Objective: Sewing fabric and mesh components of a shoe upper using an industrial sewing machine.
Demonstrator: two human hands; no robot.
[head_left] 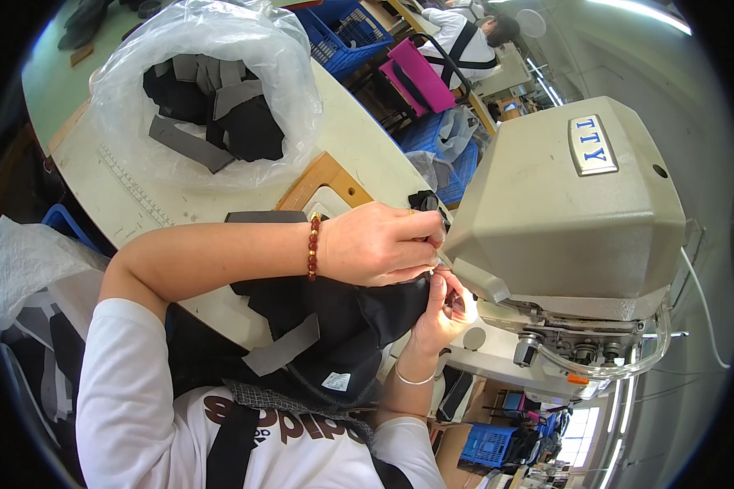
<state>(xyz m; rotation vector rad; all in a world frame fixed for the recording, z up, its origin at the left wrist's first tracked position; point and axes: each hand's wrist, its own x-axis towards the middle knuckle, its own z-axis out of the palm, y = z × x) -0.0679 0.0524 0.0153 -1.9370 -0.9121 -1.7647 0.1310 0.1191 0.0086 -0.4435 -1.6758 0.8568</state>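
My left hand [379, 244], with a beaded bracelet on its wrist, is closed in a pinch beside the head of a beige sewing machine [554, 228]. Just below it, my right hand [444, 314] also pinches, its thumb and fingertips almost meeting the left ones. Whatever lies between the fingertips is too small to make out. Black fabric [342, 314] spreads under both hands and down over my lap, with a small white label [336, 381] on it. Across this cloth lies a loose grey strip [284, 345].
A clear plastic bag [289, 122] holding black and grey cut pieces stands on the pale table [110, 204], past my left forearm. A wooden-edged board [322, 179] lies near the machine. Blue crates [347, 41] and a seated person [465, 45] are farther back.
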